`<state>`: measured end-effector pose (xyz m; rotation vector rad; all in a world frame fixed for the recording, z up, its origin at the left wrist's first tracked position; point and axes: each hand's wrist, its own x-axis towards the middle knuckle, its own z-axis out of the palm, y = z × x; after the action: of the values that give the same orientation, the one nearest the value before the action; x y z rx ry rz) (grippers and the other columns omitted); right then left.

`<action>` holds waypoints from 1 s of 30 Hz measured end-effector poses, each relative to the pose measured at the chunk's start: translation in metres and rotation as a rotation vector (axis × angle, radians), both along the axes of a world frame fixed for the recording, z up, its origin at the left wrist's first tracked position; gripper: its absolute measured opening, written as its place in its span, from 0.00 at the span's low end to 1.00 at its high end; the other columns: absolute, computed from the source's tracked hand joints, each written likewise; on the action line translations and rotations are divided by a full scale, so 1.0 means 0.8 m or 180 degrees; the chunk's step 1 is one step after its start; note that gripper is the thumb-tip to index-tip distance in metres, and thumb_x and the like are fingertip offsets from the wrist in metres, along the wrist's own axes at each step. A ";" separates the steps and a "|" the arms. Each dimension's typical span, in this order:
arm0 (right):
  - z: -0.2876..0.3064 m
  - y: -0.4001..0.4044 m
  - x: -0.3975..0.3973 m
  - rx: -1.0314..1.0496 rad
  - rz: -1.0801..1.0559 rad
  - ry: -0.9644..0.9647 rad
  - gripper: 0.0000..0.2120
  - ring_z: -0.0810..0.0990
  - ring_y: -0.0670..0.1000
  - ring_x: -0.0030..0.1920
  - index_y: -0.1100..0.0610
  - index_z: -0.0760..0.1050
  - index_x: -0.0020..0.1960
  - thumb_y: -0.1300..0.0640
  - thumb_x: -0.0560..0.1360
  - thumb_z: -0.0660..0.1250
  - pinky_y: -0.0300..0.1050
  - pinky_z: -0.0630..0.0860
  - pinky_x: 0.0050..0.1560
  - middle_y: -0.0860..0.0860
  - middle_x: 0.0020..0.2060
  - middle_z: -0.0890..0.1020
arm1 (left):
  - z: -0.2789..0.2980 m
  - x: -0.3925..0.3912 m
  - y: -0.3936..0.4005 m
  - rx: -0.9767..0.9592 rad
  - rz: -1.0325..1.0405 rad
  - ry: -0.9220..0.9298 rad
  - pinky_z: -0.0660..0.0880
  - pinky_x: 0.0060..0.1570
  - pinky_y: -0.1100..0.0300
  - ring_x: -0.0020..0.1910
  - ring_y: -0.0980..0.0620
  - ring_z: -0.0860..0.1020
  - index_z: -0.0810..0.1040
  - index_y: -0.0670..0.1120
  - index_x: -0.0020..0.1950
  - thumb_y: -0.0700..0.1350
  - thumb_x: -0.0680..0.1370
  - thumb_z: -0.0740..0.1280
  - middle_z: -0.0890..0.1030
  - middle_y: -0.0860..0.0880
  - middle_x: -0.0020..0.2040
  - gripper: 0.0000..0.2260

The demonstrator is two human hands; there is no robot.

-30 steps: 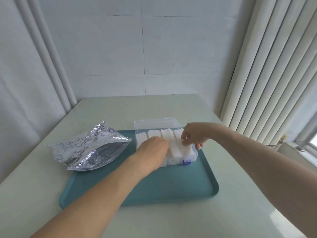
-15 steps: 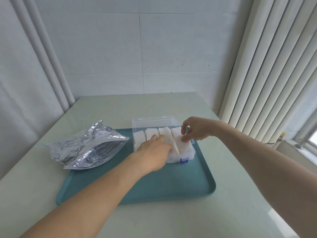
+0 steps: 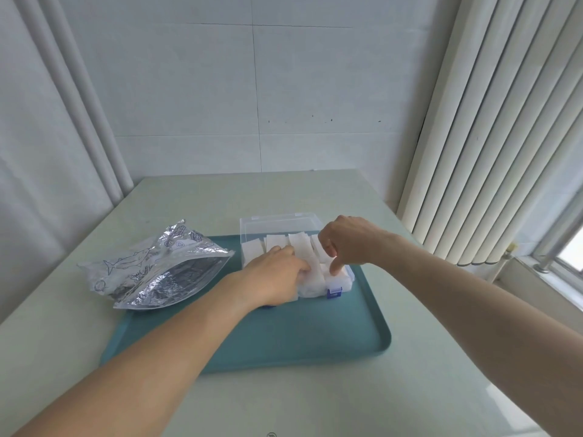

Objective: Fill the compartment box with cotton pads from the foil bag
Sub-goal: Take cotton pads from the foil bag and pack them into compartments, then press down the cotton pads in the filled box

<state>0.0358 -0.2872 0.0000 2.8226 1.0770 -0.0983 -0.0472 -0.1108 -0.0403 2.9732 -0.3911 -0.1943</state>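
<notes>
**Both hands in the clear compartment box, pressing on cotton pads**

No brand name or word can be read anywhere. The foil bag (image 3: 157,269) carries blue line drawings, a long fish among them, plus smaller blue marks too small to make out. At the bottom edge of the view a tiny round mark sits on the table (image 3: 347,402); it cannot be read either.

The left hand (image 3: 271,279) lies palm down over the near left part of the compartment box (image 3: 277,223), its fingers stretched forward and resting on the white cotton pads (image 3: 298,244). Whether the fingertips pinch a pad cannot be told, since the back of the hand hides them.

The right hand (image 3: 347,244) hovers over the right side of the box with most fingers curled in. One finger points straight down and presses into the pads near the box's front right corner. It grips nothing that can be seen.

The box stands on the far part of a teal tray (image 3: 284,335), its transparent lid raised behind it, with pads standing on edge in rows across it. A blue latch (image 3: 333,292) shows on its front wall. The foil bag lies left of the box, mouth open toward it, partly on the tray and partly on the table.
</notes>
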 end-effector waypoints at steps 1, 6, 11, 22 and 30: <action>0.002 -0.001 0.000 0.0092 -0.0053 0.0173 0.14 0.79 0.50 0.41 0.49 0.77 0.41 0.48 0.65 0.82 0.43 0.74 0.39 0.45 0.38 0.79 | 0.000 0.001 0.001 -0.0018 0.0002 0.0005 0.70 0.65 0.49 0.64 0.48 0.68 0.71 0.57 0.73 0.44 0.83 0.58 0.71 0.49 0.62 0.19; -0.002 0.003 -0.009 -0.0362 -0.0043 0.0274 0.14 0.82 0.52 0.46 0.46 0.83 0.55 0.51 0.69 0.78 0.43 0.74 0.43 0.47 0.47 0.82 | -0.003 -0.003 -0.002 0.0065 -0.0033 -0.0066 0.71 0.62 0.49 0.63 0.47 0.69 0.72 0.53 0.71 0.42 0.83 0.58 0.71 0.48 0.61 0.18; -0.005 0.006 -0.008 -0.0505 -0.0158 0.0321 0.15 0.83 0.53 0.46 0.46 0.81 0.57 0.50 0.71 0.76 0.43 0.77 0.47 0.45 0.45 0.80 | 0.013 -0.020 0.010 -0.0555 0.0066 -0.0252 0.70 0.63 0.53 0.64 0.47 0.73 0.75 0.48 0.68 0.42 0.83 0.58 0.74 0.48 0.63 0.15; 0.031 0.076 -0.053 0.1282 0.0195 0.0312 0.17 0.80 0.49 0.50 0.52 0.78 0.63 0.50 0.76 0.72 0.41 0.73 0.54 0.50 0.58 0.79 | 0.033 -0.065 0.201 0.0719 0.2013 -0.0438 0.70 0.56 0.49 0.63 0.40 0.71 0.66 0.47 0.68 0.56 0.75 0.70 0.72 0.43 0.64 0.27; -0.023 0.218 -0.072 0.1437 0.0582 0.0508 0.37 0.68 0.58 0.69 0.48 0.70 0.72 0.51 0.67 0.80 0.54 0.68 0.70 0.54 0.72 0.67 | 0.070 -0.084 0.283 -0.0994 0.1806 -0.0174 0.70 0.43 0.57 0.43 0.48 0.76 0.81 0.42 0.46 0.41 0.80 0.66 0.83 0.42 0.45 0.07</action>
<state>-0.0220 -0.1129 -0.0185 3.1252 1.5631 -0.0719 -0.1146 0.1157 0.0158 2.6483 0.3859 0.0119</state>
